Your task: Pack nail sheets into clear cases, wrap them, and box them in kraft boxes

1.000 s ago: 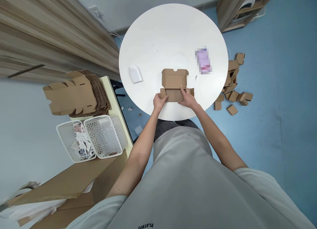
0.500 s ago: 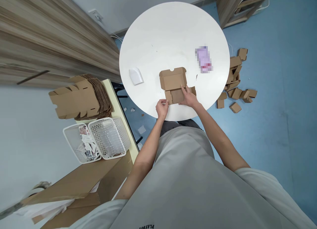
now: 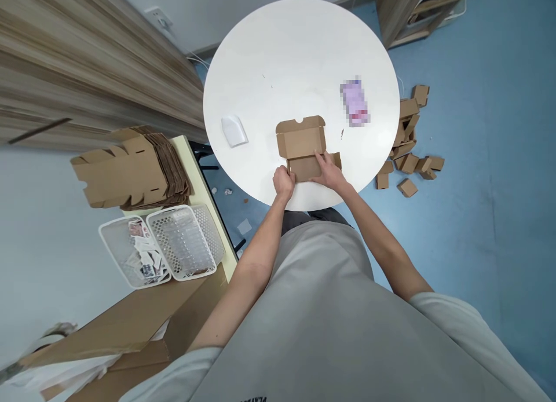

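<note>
A brown cardboard box (image 3: 304,141), partly folded, lies near the front edge of the white round table (image 3: 278,43). Its notched lid panel stands open toward the far side, and a side flap sticks out on the right. My left hand (image 3: 284,182) is closed at the box's left end, its fingers curled around the side wall there. Over the right part of the tray reaches my right hand (image 3: 329,171), index finger at the lid fold and thumb at the front wall, gripping the box. My right palm hides part of the right end.
A white packet (image 3: 234,131) and a blurred purple item (image 3: 355,102) lie on the table. Left, a side stand carries stacked flat cardboard blanks (image 3: 125,170) and white baskets (image 3: 180,242). Small folded boxes (image 3: 407,163) are heaped on the floor at right.
The box's left end flap, lying outward before, is now folded up. My left hand has turned from a pinch into a closed grip there; my right hand stays nearly in place.
</note>
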Available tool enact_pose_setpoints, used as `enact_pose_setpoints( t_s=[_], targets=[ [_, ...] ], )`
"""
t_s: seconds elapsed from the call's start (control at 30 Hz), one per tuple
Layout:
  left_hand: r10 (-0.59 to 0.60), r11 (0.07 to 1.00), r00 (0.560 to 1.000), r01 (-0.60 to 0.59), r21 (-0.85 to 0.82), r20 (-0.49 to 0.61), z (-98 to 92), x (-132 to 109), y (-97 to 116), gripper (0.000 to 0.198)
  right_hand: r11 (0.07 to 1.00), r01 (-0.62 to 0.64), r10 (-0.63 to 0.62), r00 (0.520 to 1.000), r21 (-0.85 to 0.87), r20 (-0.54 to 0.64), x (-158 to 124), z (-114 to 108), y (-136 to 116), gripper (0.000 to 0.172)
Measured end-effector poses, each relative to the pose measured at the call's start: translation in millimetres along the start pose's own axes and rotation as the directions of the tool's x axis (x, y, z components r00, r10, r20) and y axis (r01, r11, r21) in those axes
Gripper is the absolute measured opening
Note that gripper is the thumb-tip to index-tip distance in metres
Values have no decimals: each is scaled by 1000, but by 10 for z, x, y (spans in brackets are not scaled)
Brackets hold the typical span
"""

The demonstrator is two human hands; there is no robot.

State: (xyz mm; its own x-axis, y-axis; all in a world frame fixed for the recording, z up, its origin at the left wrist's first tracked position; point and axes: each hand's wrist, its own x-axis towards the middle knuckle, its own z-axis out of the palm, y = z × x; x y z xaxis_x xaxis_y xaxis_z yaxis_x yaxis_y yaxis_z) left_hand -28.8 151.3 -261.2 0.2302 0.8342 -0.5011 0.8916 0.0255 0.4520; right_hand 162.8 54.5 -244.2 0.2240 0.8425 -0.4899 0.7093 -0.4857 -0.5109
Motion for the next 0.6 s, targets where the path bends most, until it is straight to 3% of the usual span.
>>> enact_pose_setpoints(
  t_s=[0.07, 0.13, 0.23, 0.3, 0.47, 0.6],
  targets=[
    [-6, 1000, 1000, 6, -8, 1, 18, 1, -2, 12, 999, -20, 24, 987, 29, -161, -98, -32, 57, 90],
    [-13, 1000, 1000, 13, -19, 9, 38, 2, 1, 13, 990, -122, 135, 945, 63, -297, -185, -66, 166, 76],
    [-13, 999, 1000, 13, -46, 1, 60, 8, 13, 13, 934, -321, 355, 892, 158, -280, -268, -98, 349, 57],
    [-7, 998, 1000, 7, -58, -6, 64, 10, 24, 13, 903, -377, 417, 883, 206, -215, -304, -97, 406, 42],
    [0, 999, 1000, 0, -36, 17, 44, -6, 67, 13, 934, -285, 331, 917, 217, -222, -393, -4, 154, 26],
    [16, 1000, 1000, -17, 16, 22, 26, -26, 97, 14, 969, -213, 234, 954, 127, -185, -400, 91, -123, 30]
  ],
)
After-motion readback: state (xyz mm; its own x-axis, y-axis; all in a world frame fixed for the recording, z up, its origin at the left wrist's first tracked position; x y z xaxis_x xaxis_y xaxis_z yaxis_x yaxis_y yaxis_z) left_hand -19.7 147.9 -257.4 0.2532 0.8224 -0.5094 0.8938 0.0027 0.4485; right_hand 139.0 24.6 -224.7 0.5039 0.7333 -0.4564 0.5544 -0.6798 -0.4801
